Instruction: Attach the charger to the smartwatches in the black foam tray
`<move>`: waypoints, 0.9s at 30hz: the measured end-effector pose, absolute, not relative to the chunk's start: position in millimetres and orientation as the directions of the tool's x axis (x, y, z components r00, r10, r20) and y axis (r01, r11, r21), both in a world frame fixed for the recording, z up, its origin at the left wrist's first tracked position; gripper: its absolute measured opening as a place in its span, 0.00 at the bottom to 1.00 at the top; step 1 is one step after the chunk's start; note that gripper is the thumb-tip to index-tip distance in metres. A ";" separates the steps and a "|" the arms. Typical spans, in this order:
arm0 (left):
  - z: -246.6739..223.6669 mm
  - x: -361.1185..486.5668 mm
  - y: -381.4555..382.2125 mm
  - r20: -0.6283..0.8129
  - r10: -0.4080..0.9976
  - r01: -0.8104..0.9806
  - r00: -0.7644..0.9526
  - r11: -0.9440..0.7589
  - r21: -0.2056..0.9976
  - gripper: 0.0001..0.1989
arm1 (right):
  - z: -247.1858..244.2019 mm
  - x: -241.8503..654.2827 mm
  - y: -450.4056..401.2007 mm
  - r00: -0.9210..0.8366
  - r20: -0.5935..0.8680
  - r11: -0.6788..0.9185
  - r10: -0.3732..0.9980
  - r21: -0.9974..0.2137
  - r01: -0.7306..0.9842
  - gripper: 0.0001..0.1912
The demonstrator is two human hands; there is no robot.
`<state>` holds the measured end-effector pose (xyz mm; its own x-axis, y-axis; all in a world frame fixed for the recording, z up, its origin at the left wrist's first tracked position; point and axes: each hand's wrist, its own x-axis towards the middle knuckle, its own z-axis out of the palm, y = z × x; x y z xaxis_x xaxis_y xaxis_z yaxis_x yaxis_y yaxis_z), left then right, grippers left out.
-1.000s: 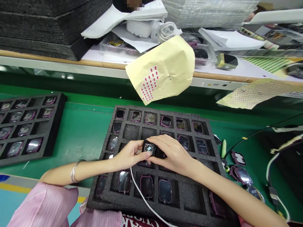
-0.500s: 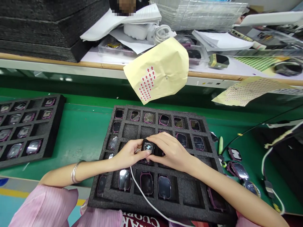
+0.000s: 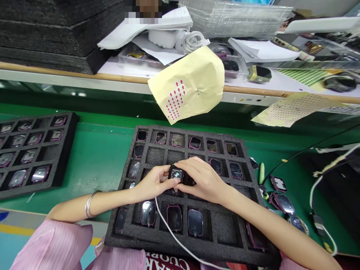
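Note:
Over the middle of a black foam tray [image 3: 168,242], my left hand [image 3: 153,182] and my right hand [image 3: 204,178] hold a small smartwatch [image 3: 176,173] between them. Its square screen is lit. The left thumb lies at the screen's lower edge, and the right fingers close on its right side. A white cable [image 3: 168,229] runs from under my left hand down past the tray's front edge; where it ends by the watch is hidden. Around my hands, several purple-framed watch bodies [image 3: 174,217] with dark screens sit in the tray's compartments, and some compartments hold nothing.
Left on the green bench [image 3: 92,150] lies a second foam tray [image 3: 60,161] with watch bodies. Loose watch parts [image 3: 284,202] and a black cable are at right. Above, a shelf [image 3: 123,77] carries papers, a coiled cable [image 3: 194,42] and stacked foam [image 3: 56,33]. A yellow sheet [image 3: 202,82] hangs from its edge.

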<state>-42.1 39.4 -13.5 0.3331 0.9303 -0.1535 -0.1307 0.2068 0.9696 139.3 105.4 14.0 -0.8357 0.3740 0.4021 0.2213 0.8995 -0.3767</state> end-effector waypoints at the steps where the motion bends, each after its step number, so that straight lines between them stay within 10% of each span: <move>1: -14.1 -41.8 39.5 -0.160 0.932 -0.117 0.326 0.208 0.971 0.15 | 15.2 139.7 106.7 -0.834 0.400 0.896 0.379 -0.385 0.223 0.19; 8: -15.5 -39.4 39.6 -0.209 0.950 -0.159 0.233 0.249 0.955 0.21 | 14.9 139.5 137.7 -0.683 0.445 0.758 0.580 -0.602 0.252 0.17; 14: -3.7 -47.1 39.4 -0.250 0.967 -0.387 0.038 0.245 0.889 0.14 | 13.5 150.1 147.1 -0.845 0.214 0.852 0.490 -0.321 0.413 0.20; 21: 10.8 -38.4 53.2 -0.283 0.939 -0.336 0.195 0.335 0.880 0.15 | 33.7 183.5 151.6 -0.872 0.006 0.866 0.489 -0.123 0.485 0.15; 27: 6.2 -13.8 60.9 -0.322 0.880 -0.296 0.349 0.429 0.853 0.20 | 18.5 181.8 154.1 -0.862 0.020 0.854 0.506 -0.153 0.498 0.16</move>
<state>-13.8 60.9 6.2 0.3492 0.8801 -0.3217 -0.2964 0.4294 0.8531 181.8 154.1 18.5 -0.8621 0.5064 0.0199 0.4979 0.8536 -0.1533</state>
